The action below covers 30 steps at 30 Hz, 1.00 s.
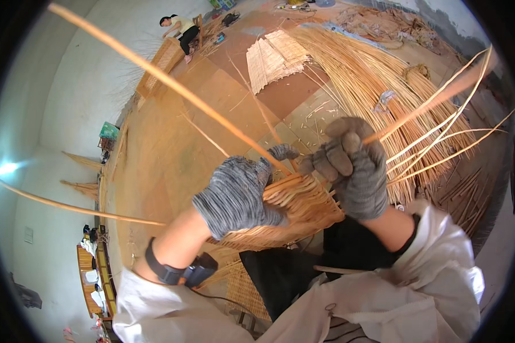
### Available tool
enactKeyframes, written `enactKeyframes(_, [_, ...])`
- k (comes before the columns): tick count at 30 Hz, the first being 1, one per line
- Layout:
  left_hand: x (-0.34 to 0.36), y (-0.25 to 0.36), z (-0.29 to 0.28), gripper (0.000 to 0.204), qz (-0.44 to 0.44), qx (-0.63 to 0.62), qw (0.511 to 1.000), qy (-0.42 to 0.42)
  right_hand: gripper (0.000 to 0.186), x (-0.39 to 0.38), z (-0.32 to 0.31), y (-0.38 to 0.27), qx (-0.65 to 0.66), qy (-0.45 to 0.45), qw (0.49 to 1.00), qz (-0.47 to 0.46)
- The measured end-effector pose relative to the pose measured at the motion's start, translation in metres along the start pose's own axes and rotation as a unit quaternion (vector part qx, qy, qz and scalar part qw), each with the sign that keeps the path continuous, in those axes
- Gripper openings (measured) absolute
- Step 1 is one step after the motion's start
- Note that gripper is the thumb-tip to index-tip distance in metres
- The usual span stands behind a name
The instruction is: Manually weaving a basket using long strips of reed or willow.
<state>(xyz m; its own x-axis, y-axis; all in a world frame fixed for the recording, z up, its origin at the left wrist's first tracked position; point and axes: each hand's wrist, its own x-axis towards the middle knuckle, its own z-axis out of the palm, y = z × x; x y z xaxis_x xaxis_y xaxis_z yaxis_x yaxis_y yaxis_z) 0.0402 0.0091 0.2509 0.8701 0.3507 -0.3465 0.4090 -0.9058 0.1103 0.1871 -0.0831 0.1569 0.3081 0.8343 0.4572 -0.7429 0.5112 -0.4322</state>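
A curved piece of wicker weaving (312,208) lies in front of me, with long rods standing out from its edge. My left hand (234,194), in a grey knit glove, wraps over its rim, thumb and fingers around the weave. At the corner of the rim, my right hand (355,171) is raised and closed, its glove browned at the fingers. A wicker rod (423,108), blurred by motion, runs from that fist to the upper right. One long thick rod (154,71) reaches from the corner to the upper left. Part of the weaving is hidden behind my left hand.
A large bundle of loose rods (349,68) spreads over the floor on the right. Beyond my hands lies a flat woven mat (274,54). At the far left a person (180,26) sits by another woven panel (157,63). Cut scraps (320,111) litter the floor.
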Motion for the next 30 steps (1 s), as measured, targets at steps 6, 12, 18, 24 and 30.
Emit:
enactKeyframes(6, [0.018,0.01,-0.035,0.043,0.024,-0.172,0.982,-0.07,0.03,-0.002,-0.008,0.012,0.045,-0.009,0.996,-0.074])
enactKeyframes(12, [-0.001,0.028,0.0,0.037,-0.007,-0.412,0.909,0.06,0.027,-0.008,-0.018,0.001,-0.037,-0.041,0.996,-0.072])
enactKeyframes(18, [-0.001,0.043,0.032,0.025,-0.005,-0.345,0.912,0.221,0.027,-0.013,-0.026,-0.006,-0.122,-0.08,0.986,-0.085])
enactKeyframes(24, [0.008,0.039,0.036,0.017,0.035,-0.25,0.908,0.334,0.029,-0.013,-0.028,-0.029,-0.073,-0.081,0.994,0.02])
enactKeyframes(30, [0.03,0.01,-0.063,0.029,0.208,0.321,0.857,0.346,0.033,-0.027,-0.029,-0.082,-0.366,0.013,0.877,0.312])
